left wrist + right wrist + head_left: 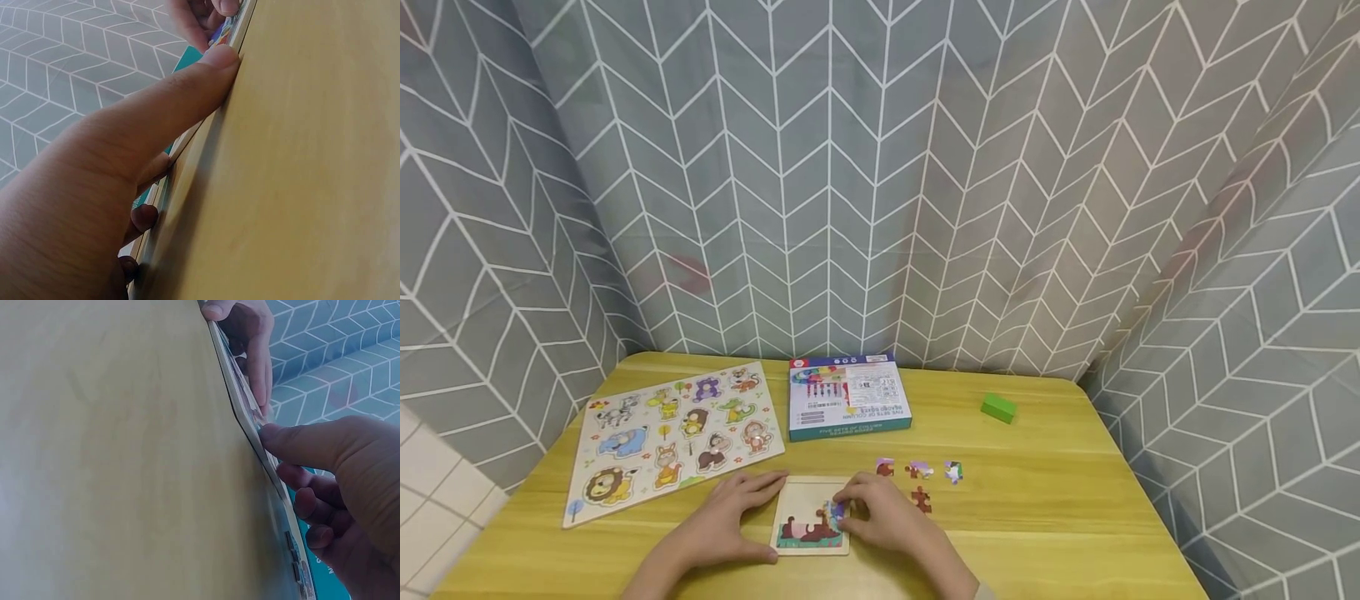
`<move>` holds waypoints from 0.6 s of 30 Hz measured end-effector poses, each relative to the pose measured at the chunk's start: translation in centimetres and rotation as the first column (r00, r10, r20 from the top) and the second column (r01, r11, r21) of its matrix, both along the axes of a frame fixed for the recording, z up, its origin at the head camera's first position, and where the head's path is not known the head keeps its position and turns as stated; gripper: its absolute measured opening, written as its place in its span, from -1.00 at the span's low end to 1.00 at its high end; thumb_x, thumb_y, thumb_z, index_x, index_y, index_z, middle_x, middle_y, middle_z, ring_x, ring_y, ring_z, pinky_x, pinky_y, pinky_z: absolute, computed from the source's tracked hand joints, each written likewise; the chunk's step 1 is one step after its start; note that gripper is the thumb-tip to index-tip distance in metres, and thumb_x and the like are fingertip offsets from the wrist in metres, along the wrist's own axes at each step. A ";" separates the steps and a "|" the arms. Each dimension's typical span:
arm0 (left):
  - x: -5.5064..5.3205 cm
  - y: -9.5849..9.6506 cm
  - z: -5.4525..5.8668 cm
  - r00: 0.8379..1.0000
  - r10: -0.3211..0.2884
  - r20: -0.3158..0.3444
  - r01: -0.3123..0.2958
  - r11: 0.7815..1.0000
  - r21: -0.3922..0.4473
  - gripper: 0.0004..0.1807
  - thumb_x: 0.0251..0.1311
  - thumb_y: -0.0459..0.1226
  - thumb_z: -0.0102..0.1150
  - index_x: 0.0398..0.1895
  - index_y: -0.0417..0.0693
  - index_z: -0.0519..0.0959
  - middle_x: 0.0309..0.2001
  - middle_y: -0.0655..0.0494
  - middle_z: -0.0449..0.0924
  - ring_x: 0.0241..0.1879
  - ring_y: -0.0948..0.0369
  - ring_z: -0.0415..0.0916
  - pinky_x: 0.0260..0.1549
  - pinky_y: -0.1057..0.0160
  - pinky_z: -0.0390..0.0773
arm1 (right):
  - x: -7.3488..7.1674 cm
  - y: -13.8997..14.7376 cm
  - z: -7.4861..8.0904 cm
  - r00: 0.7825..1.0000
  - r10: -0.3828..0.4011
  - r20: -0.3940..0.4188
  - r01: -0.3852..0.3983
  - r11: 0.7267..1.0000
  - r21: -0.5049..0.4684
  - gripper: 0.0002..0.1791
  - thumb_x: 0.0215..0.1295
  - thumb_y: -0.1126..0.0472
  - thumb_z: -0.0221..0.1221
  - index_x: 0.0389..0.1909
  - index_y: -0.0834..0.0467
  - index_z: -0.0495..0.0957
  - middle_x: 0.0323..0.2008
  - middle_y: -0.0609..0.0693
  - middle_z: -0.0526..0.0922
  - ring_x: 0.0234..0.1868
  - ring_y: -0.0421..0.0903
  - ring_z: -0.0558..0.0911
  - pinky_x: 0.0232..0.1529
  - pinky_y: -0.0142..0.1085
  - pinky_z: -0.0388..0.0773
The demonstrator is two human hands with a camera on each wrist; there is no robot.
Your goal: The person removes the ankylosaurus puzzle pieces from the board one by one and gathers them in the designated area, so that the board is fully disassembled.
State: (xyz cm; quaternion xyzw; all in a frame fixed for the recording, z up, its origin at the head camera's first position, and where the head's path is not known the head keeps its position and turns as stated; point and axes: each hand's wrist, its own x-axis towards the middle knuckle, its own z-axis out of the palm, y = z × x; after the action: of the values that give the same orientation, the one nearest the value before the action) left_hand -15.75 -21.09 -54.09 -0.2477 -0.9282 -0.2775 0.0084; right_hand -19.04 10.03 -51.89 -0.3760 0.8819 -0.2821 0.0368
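A small wooden puzzle tray [801, 493] lies near the front of the table, with fitted brown, pink and green pieces along its lower part. My left hand [724, 518] spreads at its left side, index finger at the upper corner and thumb at the lower one. In the left wrist view, the left thumb [187, 84] reaches along the tray's edge. At the tray's right side my right hand [889, 514] pinches a blue-purple puzzle piece [838, 510] between thumb and index finger, over the fitted pieces. The other right fingers [315, 503] are curled.
Several loose puzzle pieces [921, 499] lie right of the tray. A larger animal puzzle board [586, 458] lies at the left. Behind the tray sits a printed box [850, 429], and a green block [998, 407] is at the back right. A patterned curtain [865, 183] surrounds the table.
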 end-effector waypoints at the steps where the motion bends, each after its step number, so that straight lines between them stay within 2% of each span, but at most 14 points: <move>1: 0.0 0.0 0.0 1.000 0.000 0.004 0.000 1.000 -0.001 0.18 -0.12 0.48 0.44 0.56 0.10 0.45 0.54 0.19 0.41 0.20 0.22 0.32 0.16 -0.19 0.44 | 0.0 0.0 0.0 1.000 -0.002 0.009 0.002 1.000 0.002 -0.70 0.37 0.16 0.43 0.08 0.13 0.77 -0.10 -0.17 0.70 -0.25 -0.40 0.42 -0.20 -0.52 0.47; 9: -0.2 0.0 0.0 1.000 0.003 0.006 -0.003 1.000 -0.010 0.17 -0.12 0.49 0.43 0.57 0.13 0.45 0.54 0.24 0.41 0.17 0.27 0.30 0.16 -0.12 0.44 | 0.1 0.0 0.3 1.000 0.007 -0.026 -0.006 0.999 0.042 -0.71 0.41 0.16 0.38 0.09 0.11 0.76 -0.06 -0.15 0.69 -0.21 -0.37 0.43 -0.10 -0.47 0.48; 18: -0.2 -0.1 0.1 1.000 -0.014 -0.005 0.014 1.000 -0.013 0.18 -0.11 0.47 0.45 0.58 0.10 0.43 0.55 0.20 0.40 0.17 0.25 0.31 0.14 -0.12 0.44 | 0.4 -0.1 0.2 0.999 0.014 -0.041 -0.012 0.998 0.055 -0.70 0.46 0.17 0.33 0.14 0.13 0.71 0.00 -0.10 0.68 -0.12 -0.38 0.49 -0.02 -0.45 0.55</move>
State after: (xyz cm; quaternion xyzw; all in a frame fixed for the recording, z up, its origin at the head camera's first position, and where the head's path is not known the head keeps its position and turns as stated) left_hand -15.90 -21.17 -53.99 -0.2551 -0.9282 -0.2707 0.0072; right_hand -18.65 9.92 -51.70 -0.3862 0.8874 -0.2499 0.0304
